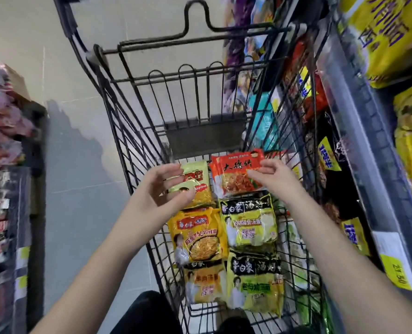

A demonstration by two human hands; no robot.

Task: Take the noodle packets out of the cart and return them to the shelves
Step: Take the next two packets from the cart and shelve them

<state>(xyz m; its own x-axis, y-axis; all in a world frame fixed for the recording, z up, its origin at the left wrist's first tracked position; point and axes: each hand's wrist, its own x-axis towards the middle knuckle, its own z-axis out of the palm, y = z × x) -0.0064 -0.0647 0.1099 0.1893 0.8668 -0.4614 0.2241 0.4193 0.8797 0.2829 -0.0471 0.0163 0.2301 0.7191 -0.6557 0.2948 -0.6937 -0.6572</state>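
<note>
Toward the far end of the cart (200,135), among six flat noodle packets (248,225), our left grip (159,189) hangs spread over the pale green packet (199,182), holding nothing. Our right grip (274,177) meets the red packet (236,172) at its right edge; whether it pinches we cannot tell. We judge them light, crinkly, slippery and brittle inside, so take the edges. Wire walls hem the sides, shelves (359,131) crowd right, upward lies open.

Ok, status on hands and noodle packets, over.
Left hand open over pale green packet. Right hand open at red packet. No packet out of the cart yet. Nothing in the way.
</note>
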